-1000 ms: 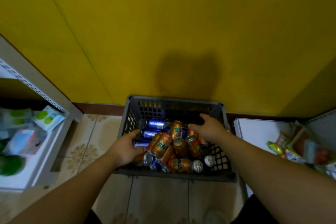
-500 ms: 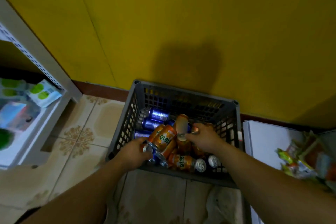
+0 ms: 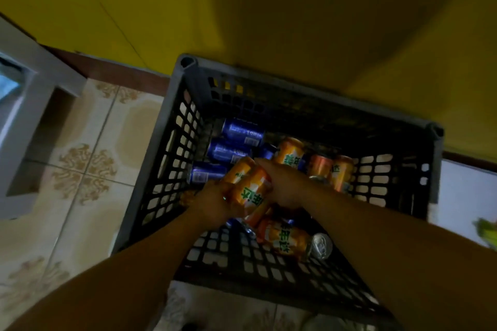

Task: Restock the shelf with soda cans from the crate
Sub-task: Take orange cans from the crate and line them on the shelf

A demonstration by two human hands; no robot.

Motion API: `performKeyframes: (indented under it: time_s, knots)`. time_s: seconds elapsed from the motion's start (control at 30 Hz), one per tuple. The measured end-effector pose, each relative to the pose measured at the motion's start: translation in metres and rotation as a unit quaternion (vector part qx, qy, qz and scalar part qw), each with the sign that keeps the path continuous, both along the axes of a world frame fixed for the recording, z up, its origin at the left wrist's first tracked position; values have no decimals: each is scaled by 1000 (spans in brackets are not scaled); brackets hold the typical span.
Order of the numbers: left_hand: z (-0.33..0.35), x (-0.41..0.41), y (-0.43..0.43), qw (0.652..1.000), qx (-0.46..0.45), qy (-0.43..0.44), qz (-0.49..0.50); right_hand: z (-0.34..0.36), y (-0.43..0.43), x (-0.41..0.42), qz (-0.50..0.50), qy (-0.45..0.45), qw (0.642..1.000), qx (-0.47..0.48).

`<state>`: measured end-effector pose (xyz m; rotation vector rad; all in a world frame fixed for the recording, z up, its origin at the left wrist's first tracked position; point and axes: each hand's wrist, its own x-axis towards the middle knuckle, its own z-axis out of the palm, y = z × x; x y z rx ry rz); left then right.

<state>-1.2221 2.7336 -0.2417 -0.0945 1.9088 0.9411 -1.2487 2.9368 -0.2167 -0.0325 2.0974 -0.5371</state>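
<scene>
Head view, looking steeply down: at the far left stands the corner of a white shelf [image 3: 29, 105], its contents too blurred to name, on a patterned tiled floor [image 3: 86, 166]. Just to its right, against the yellow wall [image 3: 269, 8], sits the grey lattice crate [image 3: 169, 169], where all the soda cans in view lie. Three blue cans [image 3: 228, 150] lie on their sides, stacked along the crate's left wall. The left hand [image 3: 212, 203] reaches in over the near rim, its fingers curled round the lower end of a pair of orange cans [image 3: 251, 192], which are tilted and raised above the pile. The right hand [image 3: 287, 185] clasps the same pair from the other side, palm against the cans and fingers wrapped over their upper side, so the two cans are squeezed between both hands. Behind the right hand, towards the back right of the crate, three more orange cans [image 3: 320, 166] lean together, touching. Below the hands, near the front wall, another orange can [image 3: 285, 239] lies on its side with its silver top pointing right. To the right of the crate a white panel [image 3: 465, 196] lies flat, touching the crate's right wall, and a green packet [image 3: 486, 234] shows blurred at the frame's right edge.
</scene>
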Motion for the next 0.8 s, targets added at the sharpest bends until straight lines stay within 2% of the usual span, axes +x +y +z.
performKeyframes:
  time_s: [0.17,0.3,0.4,0.5,0.57,0.67,0.8]
  knots:
    - [47,-8,3,988,84,-53,120,43,12,5,-65,-1,997,-39]
    - [115,-27,10,969,146,-61,190,112,22,18,-138,70,986,-58]
    - [177,-39,27,968,192,-43,155,174,31,37,-147,146,978,-38]
    - [244,-38,50,968,231,22,96,239,37,64,-150,199,968,-37]
    - [291,-27,67,960,259,69,81,281,39,88,-220,221,948,-68]
    - [354,0,91,934,330,93,98,339,47,127,-326,304,891,-84]
    - [432,37,130,909,391,141,30,405,63,174,-389,383,834,-75]
